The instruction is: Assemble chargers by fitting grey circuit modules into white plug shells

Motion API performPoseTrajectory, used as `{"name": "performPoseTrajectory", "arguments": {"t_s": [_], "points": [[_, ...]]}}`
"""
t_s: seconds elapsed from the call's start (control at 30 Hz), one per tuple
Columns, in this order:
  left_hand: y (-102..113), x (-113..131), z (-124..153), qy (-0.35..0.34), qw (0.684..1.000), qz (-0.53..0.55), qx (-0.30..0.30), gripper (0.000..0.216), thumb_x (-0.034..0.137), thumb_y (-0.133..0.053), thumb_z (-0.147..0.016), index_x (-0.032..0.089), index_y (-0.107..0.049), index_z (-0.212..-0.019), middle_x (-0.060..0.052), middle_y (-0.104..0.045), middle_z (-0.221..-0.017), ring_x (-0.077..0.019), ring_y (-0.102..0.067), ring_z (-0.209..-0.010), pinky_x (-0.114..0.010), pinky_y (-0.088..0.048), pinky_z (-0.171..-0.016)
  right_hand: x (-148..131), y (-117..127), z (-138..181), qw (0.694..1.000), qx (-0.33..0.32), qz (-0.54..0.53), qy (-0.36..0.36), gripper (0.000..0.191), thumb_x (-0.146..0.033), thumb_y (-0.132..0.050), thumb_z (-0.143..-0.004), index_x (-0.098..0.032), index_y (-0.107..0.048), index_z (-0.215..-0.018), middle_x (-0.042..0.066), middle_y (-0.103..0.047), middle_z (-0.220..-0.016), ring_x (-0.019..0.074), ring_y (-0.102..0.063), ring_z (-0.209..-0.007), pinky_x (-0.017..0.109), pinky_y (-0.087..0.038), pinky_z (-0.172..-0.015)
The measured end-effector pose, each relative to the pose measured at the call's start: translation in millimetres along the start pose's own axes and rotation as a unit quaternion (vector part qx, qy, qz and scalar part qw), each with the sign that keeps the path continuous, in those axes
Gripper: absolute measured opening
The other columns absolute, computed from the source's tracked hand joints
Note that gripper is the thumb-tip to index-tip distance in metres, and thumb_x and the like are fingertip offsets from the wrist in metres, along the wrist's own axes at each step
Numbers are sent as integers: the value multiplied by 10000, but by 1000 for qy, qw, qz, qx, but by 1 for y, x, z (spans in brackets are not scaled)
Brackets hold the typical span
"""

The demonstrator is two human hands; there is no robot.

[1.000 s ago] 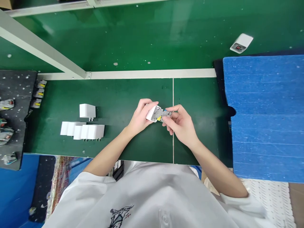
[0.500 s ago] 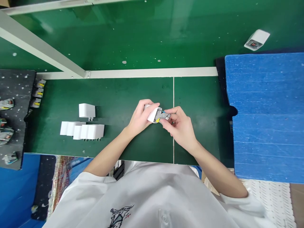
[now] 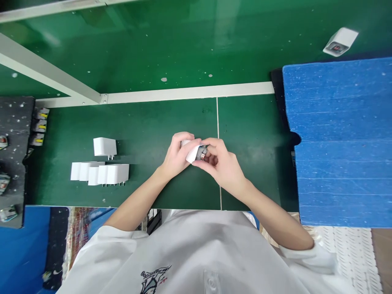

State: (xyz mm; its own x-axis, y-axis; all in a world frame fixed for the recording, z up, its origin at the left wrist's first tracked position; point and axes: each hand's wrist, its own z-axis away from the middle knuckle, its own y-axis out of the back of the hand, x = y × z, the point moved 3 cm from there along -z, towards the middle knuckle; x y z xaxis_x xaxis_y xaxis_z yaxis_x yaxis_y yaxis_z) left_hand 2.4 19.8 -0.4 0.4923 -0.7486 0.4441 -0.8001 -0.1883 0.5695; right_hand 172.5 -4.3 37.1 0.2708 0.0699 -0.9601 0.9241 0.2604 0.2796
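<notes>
My left hand [image 3: 179,153] is closed around a white plastic charger housing [image 3: 192,155], its open end facing right. Out of that end sticks a small grey charger insert [image 3: 201,152] with metal bits, mostly inside the housing. The thumb and fingers of my right hand [image 3: 219,161] curve round the mouth of the housing and the insert, so part of both is hidden. To the left on the green bench stand several white plug chargers [image 3: 108,174] in a row, pins toward me, and one more white charger [image 3: 104,147] behind them.
A black foam tray [image 3: 12,118] with grey parts lies at the left. At the right is a large blue board [image 3: 343,143] over a black tray. Another open white housing [image 3: 340,42] lies on the upper green shelf, behind a pale metal rail [image 3: 183,94].
The grey insert has moved deeper into the white housing, and its yellow piece no longer shows. My right hand has come left, against the housing's mouth. The view has shifted slightly.
</notes>
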Motion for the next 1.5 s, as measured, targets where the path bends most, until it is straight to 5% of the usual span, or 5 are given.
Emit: {"name": "performPoseTrajectory", "arguments": {"t_s": [0.13, 0.27, 0.37, 0.63, 1.5], "points": [[0, 4, -3, 21, 998, 48, -23, 472, 387, -647, -979, 312, -506, -1423, -73, -581, -1166, -207, -640, -1064, -352, -584, -850, 5, 10, -7, 999, 1, -16, -31, 548, -477, -748, -855, -257, -505, -1293, -35, -621, -798, 147, -606, -651, 282, -501, -598], [0, 6, -6, 34, 992, 92, -84, 549, 533, -672, -925, 288, -538, -1398, -95, -684, -1129, -262, -639, -1120, -439, -568, -944, 8, 14, -14, 975, -147, -130, -107, 477, -403, -710, -862, -244, -535, -1277, 43, -674, -1070, 166, -678, -810, 246, -555, -525], [0, 6, -7, 49, 983, 124, -125, 554, 589, -634, -924, 298, -550, -1388, -106, -704, -1147, -289, -610, -1213, -465, -564, -970, 11, 11, -16, 946, -202, -203, -151, 447, -338, -707, -835, -233, -545, -1237, 48, -666, -1063, 184, -695, -882, 230, -581, -505], [1, 7, -8, 137, 961, 186, -153, 510, 507, -478, -1025, 260, -471, -1472, -136, -630, -1232, -258, -628, -1108, -417, -562, -912, 20, 12, -18, 975, -74, -169, -125, 537, -376, -733, -786, -265, -510, -1262, 41, -628, -1101, 167, -645, -897, 218, -595, -515], [-3, 16, -3, 183, 951, 195, -155, 341, 273, -369, -1036, 264, -469, -1362, -89, -588, -1183, -219, -614, -1050, -371, -550, -856, 22, 5, -16, 991, -77, -68, -91, 444, -297, -606, -776, -255, -426, -1180, 32, -665, -1040, 187, -658, -858, 273, -517, -548]]}}
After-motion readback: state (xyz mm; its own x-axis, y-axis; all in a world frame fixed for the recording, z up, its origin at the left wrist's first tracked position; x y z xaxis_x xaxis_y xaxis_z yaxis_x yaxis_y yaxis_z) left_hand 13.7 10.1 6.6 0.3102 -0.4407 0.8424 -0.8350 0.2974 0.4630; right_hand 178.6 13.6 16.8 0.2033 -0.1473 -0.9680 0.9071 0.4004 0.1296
